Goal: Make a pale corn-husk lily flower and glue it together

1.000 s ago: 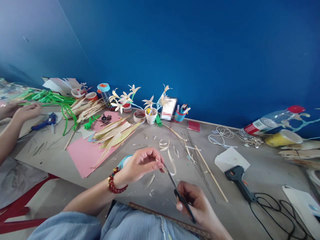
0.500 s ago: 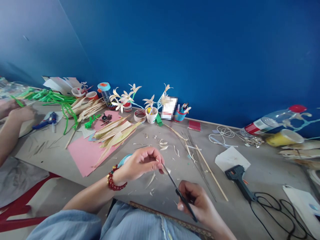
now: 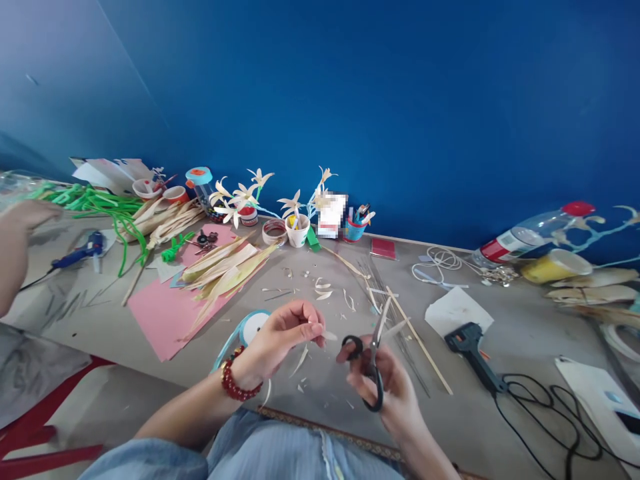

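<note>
My left hand (image 3: 295,330), with a red bead bracelet at the wrist, pinches a small pale petal-like piece (image 3: 329,335) between thumb and fingers. Black-handled scissors (image 3: 375,357) are in my right hand (image 3: 387,383), blades spread and pointing up and away, apart from the piece. Thin pale scraps (image 3: 324,294) lie scattered on the grey table just beyond both hands. Beside my left wrist is a roll of light blue tape (image 3: 254,325), partly covered by the hand.
Dried husks (image 3: 230,267) lie on pink paper (image 3: 160,317). A cup of husk flowers (image 3: 298,232) stands near the blue wall. Sticks (image 3: 420,340), a black glue gun (image 3: 475,353) and a bottle (image 3: 525,240) are rightward. Another person's arm (image 3: 20,233) reaches in at left.
The scissors have moved away from the piece and their blades have spread, pointing upward. My left hand still pinches the piece. The other person's arm has shifted at the left.
</note>
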Available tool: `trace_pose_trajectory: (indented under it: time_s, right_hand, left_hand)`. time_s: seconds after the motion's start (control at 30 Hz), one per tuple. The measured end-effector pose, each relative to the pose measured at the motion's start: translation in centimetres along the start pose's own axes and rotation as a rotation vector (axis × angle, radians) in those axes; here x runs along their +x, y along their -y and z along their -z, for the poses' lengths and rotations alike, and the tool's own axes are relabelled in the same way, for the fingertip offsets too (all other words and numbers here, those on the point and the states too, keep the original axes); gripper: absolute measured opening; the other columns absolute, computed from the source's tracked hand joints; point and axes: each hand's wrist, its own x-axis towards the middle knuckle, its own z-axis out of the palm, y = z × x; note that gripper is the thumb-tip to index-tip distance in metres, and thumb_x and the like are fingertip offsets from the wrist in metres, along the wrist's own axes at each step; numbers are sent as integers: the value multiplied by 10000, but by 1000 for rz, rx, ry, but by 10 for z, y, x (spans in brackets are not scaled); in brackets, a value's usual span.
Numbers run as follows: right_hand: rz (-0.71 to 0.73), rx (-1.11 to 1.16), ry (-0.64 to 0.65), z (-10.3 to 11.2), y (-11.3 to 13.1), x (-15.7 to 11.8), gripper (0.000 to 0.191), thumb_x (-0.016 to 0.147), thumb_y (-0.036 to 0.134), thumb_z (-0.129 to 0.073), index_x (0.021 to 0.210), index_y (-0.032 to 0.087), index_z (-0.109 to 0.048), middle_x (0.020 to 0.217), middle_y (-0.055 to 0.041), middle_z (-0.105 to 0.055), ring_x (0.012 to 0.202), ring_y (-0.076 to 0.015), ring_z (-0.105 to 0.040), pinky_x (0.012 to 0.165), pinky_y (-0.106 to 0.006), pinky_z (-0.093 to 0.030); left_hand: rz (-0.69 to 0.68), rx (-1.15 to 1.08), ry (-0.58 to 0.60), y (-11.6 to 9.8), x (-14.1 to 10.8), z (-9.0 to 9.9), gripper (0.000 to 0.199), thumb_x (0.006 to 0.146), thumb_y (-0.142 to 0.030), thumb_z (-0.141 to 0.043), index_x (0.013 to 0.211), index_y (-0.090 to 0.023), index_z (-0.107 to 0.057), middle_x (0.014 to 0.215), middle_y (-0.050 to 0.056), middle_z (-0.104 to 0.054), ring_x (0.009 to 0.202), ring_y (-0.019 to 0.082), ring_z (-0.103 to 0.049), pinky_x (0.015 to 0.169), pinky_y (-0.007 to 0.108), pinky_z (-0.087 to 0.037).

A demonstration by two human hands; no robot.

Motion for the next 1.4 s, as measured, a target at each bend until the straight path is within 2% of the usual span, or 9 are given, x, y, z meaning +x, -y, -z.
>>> trace_pose_trajectory:
  time_s: [0.13, 0.27, 0.63, 0.77, 0.97, 1.1, 1.23, 1.3, 1.4]
  right_hand:
    - [-4, 158, -142, -19, 4, 12, 345, 692, 375, -829, 905, 225, -602, 828, -11, -647, 509, -73, -437, 433, -191, -339]
    - [-19, 174, -204, -24, 7, 19, 352, 664, 368, -849, 833, 207, -585, 732, 24, -592, 458, -51, -393, 411, -191, -308]
    - [-80, 268, -148, -10, 14, 22, 348, 681, 367, -821, 820, 197, -552, 682, 50, -533, 424, -30, -338, 399, -196, -248]
    - [-103, 271, -101, -10, 13, 23, 355, 671, 366, -826, 821, 200, -550, 691, 46, -537, 428, -36, -339, 396, -198, -244]
    - [-120, 260, -101, -9, 13, 28, 356, 666, 373, -833, 802, 198, -555, 726, 34, -541, 435, -42, -346, 391, -199, -267]
    - [-68, -63, -161, 9, 4, 31, 334, 723, 451, -767, 847, 190, -599, 796, -21, -614, 548, -107, -485, 464, -225, -367]
    - [-79, -764, -69, 31, -13, 23, 265, 725, 438, -724, 743, 217, -578, 654, 10, -611, 556, -153, -529, 519, -260, -395]
    - [-72, -1087, 18, 36, -19, 17, 211, 738, 389, -712, 783, 224, -588, 763, -15, -665, 629, -187, -602, 564, -281, -415]
    - [-54, -1411, 108, 33, -22, 9, 183, 764, 302, -689, 901, 221, -599, 980, -61, -688, 762, -232, -678, 580, -285, -417]
  left_hand:
    - [53, -55, -40, 11, 1, -7, 227, 764, -286, -782, 733, -145, -607, 779, 1, -588, 684, 99, -581, 681, 217, -459]
    - [58, -44, -25, 17, 2, -10, 213, 769, -288, -775, 728, -148, -620, 783, 7, -576, 703, 103, -559, 684, 215, -448]
    - [11, 211, 89, 8, 2, 5, 199, 900, -303, -601, 803, -140, -660, 802, 47, -621, 785, 153, -572, 768, 265, -433]
    - [32, 314, 92, 3, 5, 6, 181, 861, -325, -652, 906, -150, -657, 824, 42, -619, 789, 158, -564, 752, 271, -430]
    - [114, 365, 98, 4, 8, 4, 206, 807, -333, -708, 768, -145, -634, 706, 11, -581, 676, 121, -493, 625, 232, -365]
    - [70, 308, 34, 7, 8, 5, 196, 815, -333, -701, 779, -151, -637, 727, 19, -600, 696, 124, -515, 650, 232, -382]
    - [2, 238, -21, 11, 9, 9, 152, 819, -306, -703, 812, -165, -646, 767, 24, -628, 746, 135, -555, 724, 243, -420]
    - [-12, 216, -24, 11, 9, 11, 147, 815, -302, -708, 820, -167, -651, 769, 24, -630, 752, 139, -564, 746, 252, -432]
    - [-13, 199, -24, 10, 11, 10, 131, 817, -293, -706, 822, -172, -656, 770, 21, -631, 750, 138, -569, 756, 254, -441]
